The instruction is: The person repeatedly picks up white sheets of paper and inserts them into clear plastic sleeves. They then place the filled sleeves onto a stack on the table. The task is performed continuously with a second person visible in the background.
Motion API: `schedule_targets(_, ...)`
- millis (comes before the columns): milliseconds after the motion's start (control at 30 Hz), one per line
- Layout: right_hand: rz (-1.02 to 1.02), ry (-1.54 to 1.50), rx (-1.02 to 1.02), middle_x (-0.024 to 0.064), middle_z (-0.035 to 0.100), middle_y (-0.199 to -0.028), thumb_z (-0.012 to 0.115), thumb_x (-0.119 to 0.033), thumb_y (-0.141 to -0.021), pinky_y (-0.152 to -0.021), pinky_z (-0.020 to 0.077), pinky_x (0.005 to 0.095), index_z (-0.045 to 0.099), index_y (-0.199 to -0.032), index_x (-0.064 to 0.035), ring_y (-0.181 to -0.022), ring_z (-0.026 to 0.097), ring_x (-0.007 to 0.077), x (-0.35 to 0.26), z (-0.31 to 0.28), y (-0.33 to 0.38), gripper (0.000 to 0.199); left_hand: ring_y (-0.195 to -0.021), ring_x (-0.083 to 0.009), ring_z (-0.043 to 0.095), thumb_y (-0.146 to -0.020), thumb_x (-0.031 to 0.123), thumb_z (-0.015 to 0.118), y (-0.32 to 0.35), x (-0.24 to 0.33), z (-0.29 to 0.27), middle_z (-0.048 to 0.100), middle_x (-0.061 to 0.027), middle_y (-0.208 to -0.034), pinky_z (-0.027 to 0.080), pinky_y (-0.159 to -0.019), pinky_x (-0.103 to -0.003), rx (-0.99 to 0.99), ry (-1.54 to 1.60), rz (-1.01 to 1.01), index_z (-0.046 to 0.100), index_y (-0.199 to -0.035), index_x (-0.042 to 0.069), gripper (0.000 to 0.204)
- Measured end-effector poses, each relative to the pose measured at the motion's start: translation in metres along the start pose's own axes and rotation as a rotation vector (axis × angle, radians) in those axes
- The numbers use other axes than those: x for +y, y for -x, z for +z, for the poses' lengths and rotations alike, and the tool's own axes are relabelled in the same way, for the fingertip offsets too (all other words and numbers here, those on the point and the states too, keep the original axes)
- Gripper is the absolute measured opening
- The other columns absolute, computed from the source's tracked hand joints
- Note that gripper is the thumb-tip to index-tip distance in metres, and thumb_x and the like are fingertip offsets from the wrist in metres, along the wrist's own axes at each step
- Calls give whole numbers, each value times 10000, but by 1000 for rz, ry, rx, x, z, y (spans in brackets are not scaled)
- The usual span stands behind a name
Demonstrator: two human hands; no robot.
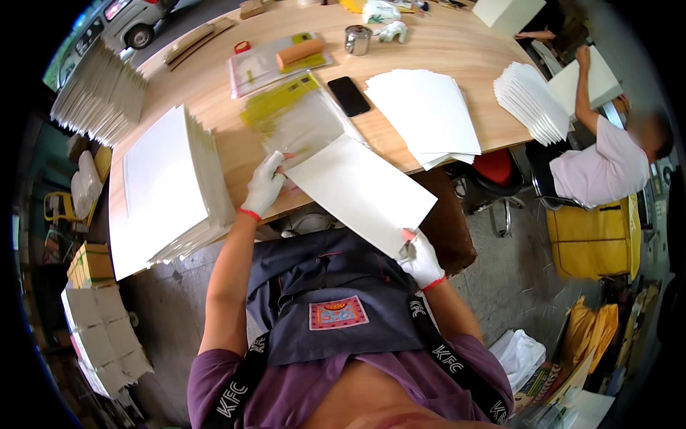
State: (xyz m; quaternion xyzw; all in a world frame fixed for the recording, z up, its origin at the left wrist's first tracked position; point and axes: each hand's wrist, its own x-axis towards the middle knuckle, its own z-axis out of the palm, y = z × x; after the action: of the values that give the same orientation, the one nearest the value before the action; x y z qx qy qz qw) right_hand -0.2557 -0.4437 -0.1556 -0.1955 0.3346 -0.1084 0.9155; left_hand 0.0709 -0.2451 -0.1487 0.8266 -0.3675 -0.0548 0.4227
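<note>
A white rectangular board is held tilted over the table's near edge. My right hand, in a white glove with bare fingertips and a red cuff, pinches its near right corner. At the board's left corner is my left hand, gloved the same way, its fingers closed at the near edge of a clear plastic bag. The bag lies flat under the board's far edge. Yellow printed bands run across the bags' far end. Part of the left fingertips is hard to make out.
Tall board stacks stand left and far left. A phone, fanned white sheets, a metal cup and an orange roll lie beyond. At right, a seated person handles a white board beside another sheet pile.
</note>
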Motion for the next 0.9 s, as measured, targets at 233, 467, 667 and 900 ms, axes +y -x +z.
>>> schedule_targets(233,21,21,-53,90,587,-790,501,-183,-980,-488,423,280,496,-1060,-63,-559,579,159,34,13,4,145,-717,-192,561,-720,-123,486,34,17,20,548,-94,-930,471,-657,-317,86,-30,-10,574,-1217,109,555)
schedule_targets(467,-4,273,-183,109,606,-716,504,-234,-977,-454,392,286,482,-1102,-31,-533,574,171,38,29,21,240,-836,-206,575,-803,-18,454,39,36,116,566,-89,-1084,505,-769,-331,507,1199,-542,529,-1258,52,467)
schedule_targets(667,-29,313,-245,116,630,-882,519,-188,-981,-520,485,268,486,-1169,0,-643,615,150,41,34,34,268,-914,-210,579,-897,144,442,59,22,177,583,-83,-1103,506,-793,-352,231,1529,-724,524,-1251,56,373)
schedule_targets(900,156,145,-42,108,538,-1169,500,-91,-974,-914,551,381,489,-1199,-12,-1049,600,233,87,33,-45,238,-1005,-214,584,-1007,332,427,140,2,202,603,-77,-1125,508,-820,-375,154,1394,-829,518,-1242,60,370)
